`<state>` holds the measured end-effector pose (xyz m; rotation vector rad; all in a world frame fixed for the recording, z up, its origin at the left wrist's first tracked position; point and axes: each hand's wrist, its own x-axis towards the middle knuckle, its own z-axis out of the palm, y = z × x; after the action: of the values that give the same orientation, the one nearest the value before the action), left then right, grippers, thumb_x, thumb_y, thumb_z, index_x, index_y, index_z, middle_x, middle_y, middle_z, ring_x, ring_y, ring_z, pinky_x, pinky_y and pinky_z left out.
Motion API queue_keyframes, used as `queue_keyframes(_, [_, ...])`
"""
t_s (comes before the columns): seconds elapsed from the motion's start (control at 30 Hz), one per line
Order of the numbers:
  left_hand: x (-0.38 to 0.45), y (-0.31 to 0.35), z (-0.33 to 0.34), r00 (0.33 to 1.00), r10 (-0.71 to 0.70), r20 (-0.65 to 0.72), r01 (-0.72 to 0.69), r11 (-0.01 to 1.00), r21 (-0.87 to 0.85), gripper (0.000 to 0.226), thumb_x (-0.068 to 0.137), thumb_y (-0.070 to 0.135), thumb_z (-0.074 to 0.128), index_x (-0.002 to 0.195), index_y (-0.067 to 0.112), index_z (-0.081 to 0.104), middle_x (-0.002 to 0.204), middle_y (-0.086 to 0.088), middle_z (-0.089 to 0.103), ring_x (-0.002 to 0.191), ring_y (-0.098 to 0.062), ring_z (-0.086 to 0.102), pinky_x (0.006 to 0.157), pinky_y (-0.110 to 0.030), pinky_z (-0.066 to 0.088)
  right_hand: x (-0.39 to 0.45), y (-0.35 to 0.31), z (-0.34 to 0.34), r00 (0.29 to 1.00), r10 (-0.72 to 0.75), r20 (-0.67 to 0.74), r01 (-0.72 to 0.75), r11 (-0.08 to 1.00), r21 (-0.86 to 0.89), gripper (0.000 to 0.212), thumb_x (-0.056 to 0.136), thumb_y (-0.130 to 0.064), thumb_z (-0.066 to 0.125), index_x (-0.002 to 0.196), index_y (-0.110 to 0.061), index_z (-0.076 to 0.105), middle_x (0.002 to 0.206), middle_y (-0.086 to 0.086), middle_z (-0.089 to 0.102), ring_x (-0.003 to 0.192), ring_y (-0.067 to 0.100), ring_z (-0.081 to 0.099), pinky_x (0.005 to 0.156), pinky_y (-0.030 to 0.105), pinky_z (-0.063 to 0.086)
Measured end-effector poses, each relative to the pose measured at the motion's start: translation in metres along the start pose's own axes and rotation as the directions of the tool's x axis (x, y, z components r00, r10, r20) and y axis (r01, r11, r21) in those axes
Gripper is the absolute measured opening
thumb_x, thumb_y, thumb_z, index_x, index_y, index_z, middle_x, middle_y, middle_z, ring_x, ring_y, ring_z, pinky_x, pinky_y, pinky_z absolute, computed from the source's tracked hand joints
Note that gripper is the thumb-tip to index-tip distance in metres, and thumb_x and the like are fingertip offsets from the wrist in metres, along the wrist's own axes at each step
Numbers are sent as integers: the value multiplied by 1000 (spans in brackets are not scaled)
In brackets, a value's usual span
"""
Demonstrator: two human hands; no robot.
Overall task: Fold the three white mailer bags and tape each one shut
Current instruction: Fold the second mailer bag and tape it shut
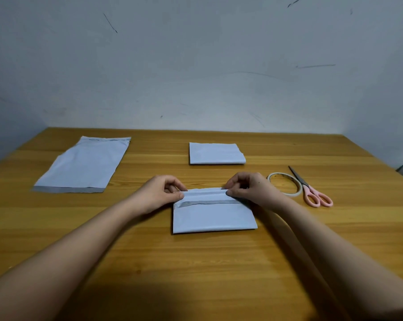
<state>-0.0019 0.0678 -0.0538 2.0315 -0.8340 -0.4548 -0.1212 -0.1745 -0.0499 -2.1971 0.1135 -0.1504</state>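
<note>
A half-folded white mailer bag (pixel 213 216) lies in the middle of the wooden table (pixel 196 269), its grey-edged flap turned toward me along the far side. My left hand (pixel 159 193) pinches the flap's left end and my right hand (pixel 249 187) pinches its right end. A folded white mailer bag (pixel 216 154) lies farther back, centre. An unfolded white mailer bag (pixel 84 166) lies flat at the far left. A roll of clear tape (pixel 285 183) sits just right of my right hand.
Pink-handled scissors (pixel 311 189) lie beside the tape roll at the right, blades pointing away from me. A pale wall stands directly behind the table's far edge. Something grey shows past the table's right edge.
</note>
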Motion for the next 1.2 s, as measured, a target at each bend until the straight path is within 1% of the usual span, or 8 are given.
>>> queue_keyframes(0.23, [-3, 0, 4, 999, 11, -37, -5, 988, 156, 12, 84, 19, 70, 90, 27, 65, 80, 11, 59, 67, -3, 51, 68, -19, 43, -3, 0, 5, 1000, -19, -13, 18, 997, -80, 7, 85, -18, 70, 92, -17, 69, 75, -9, 64, 69, -3, 57, 70, 14, 46])
queue_keyframes(0.37, [-3, 7, 4, 995, 101, -18, -92, 954, 287, 19, 85, 28, 66, 91, 44, 59, 104, 16, 53, 98, -4, 54, 99, -36, 41, -4, -5, 5, 999, -40, -24, 36, 992, -123, 10, 85, -21, 71, 94, -17, 70, 83, -8, 67, 71, -5, 56, 70, 10, 45])
queue_keyframes(0.53, [-2, 19, 8, 990, 137, 40, -143, 939, 313, 16, 89, 30, 61, 101, 41, 61, 107, 22, 57, 106, -1, 53, 105, -44, 37, -2, -10, 7, 999, -38, -14, 35, 985, -168, 10, 85, -26, 71, 93, -21, 70, 93, -7, 69, 83, 2, 59, 74, 12, 46])
queue_keyframes(0.7, [-3, 15, 11, 988, 122, 90, -145, 936, 322, 21, 82, 32, 68, 96, 45, 58, 100, 30, 58, 97, 6, 54, 104, -43, 38, -3, -8, 6, 1000, -24, 19, 27, 983, -180, 10, 81, -26, 74, 91, -25, 70, 92, -4, 70, 84, 7, 61, 77, 23, 49])
queue_keyframes(0.87, [-1, 14, 12, 994, 75, 84, -99, 938, 332, 26, 62, 53, 60, 88, 50, 55, 97, 24, 59, 95, 7, 53, 101, -41, 39, -3, -8, 7, 999, -14, 40, 22, 979, -204, 14, 79, -24, 75, 92, -26, 70, 92, -3, 68, 81, 7, 60, 74, 20, 48])
queue_keyframes(0.97, [-1, 13, 13, 999, 13, 37, -20, 981, 194, 39, 59, 64, 58, 91, 42, 63, 84, 19, 62, 85, -1, 58, 95, -35, 42, -2, -9, 8, 999, -22, 40, 30, 977, -211, 16, 78, -21, 76, 93, -24, 71, 91, -1, 68, 79, 8, 59, 73, 22, 47])
queue_keyframes(1.13, [1, 9, 12, 1000, -23, -20, 26, 987, 157, 6, 80, 37, 65, 84, 33, 68, 67, 17, 59, 69, -6, 55, 75, -29, 44, -3, -9, 7, 999, -25, 48, 33, 985, -170, 16, 79, -18, 75, 94, -20, 72, 89, 1, 67, 77, 6, 56, 71, 19, 46])
queue_keyframes(1.2, [1, 8, 12, 1000, -18, 9, 16, 989, 150, 9, 84, 22, 67, 82, 31, 66, 69, 14, 59, 65, -6, 53, 70, -25, 42, -3, -7, 6, 998, -14, 57, 23, 988, -150, 15, 79, -18, 75, 94, -20, 72, 83, -3, 65, 75, 5, 56, 71, 19, 46])
